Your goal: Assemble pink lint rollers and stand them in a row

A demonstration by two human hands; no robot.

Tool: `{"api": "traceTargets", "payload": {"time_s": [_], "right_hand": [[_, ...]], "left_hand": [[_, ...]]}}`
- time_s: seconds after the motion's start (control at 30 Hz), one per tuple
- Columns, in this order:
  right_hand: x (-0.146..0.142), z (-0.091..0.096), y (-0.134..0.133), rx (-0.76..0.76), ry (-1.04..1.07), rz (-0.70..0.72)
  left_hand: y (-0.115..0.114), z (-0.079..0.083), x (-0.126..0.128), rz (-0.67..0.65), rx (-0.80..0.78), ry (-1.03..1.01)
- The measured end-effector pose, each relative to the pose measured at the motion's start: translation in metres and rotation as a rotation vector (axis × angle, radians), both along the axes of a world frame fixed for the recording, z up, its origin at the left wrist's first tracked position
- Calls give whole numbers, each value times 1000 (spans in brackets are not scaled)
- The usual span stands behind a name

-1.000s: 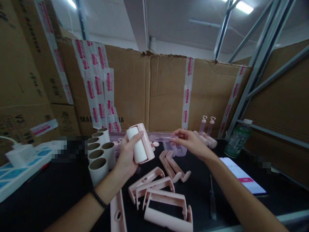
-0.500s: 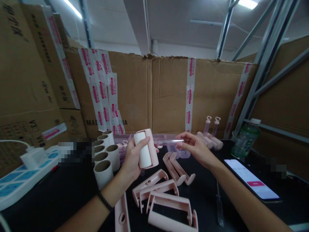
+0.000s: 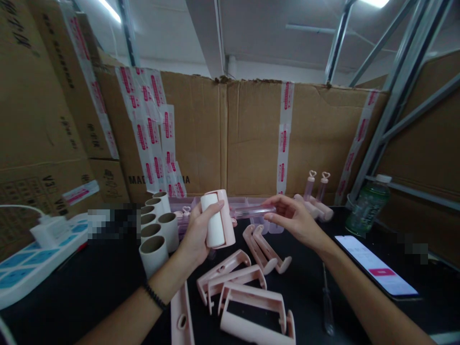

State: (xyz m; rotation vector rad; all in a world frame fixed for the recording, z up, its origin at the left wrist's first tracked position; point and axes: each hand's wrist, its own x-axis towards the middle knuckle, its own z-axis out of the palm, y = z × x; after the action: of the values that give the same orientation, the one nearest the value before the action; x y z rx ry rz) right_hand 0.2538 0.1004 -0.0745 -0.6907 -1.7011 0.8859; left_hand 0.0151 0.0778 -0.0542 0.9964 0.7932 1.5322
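My left hand is wrapped round a lint roller head, a white roll set in a pale pink frame. A clear pinkish tube sticks out from the frame's right side as a handle; whether it is fully seated there I cannot make out. At the tube's far end, the thumb and fingers of my right hand close on it. Below both hands lie several loose pink frame parts, and two slim pink brackets lie behind them.
Several white paper rolls stand at left, near a power strip. A purple tray lies behind my hands. Rollers with heart-topped handles, a green bottle, a phone and a screwdriver are at right.
The tube has turned slightly, and my right fingers have shifted a little on its end. My left hand keeps its hold on the roller head. The view has moved slightly.
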Motion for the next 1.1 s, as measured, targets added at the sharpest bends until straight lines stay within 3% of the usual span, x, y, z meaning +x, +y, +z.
{"api": "traceTargets", "payload": {"time_s": [0.47, 0.83, 1.1], "right_hand": [[-12, 1, -15, 122, -219, -1], [-17, 5, -22, 191, -208, -60], [-11, 11, -23, 309, -310, -95]], "left_hand": [[-8, -8, 9, -48, -16, 146], [-10, -2, 9, -59, 52, 124], [-8, -4, 8, -54, -9, 121]]}}
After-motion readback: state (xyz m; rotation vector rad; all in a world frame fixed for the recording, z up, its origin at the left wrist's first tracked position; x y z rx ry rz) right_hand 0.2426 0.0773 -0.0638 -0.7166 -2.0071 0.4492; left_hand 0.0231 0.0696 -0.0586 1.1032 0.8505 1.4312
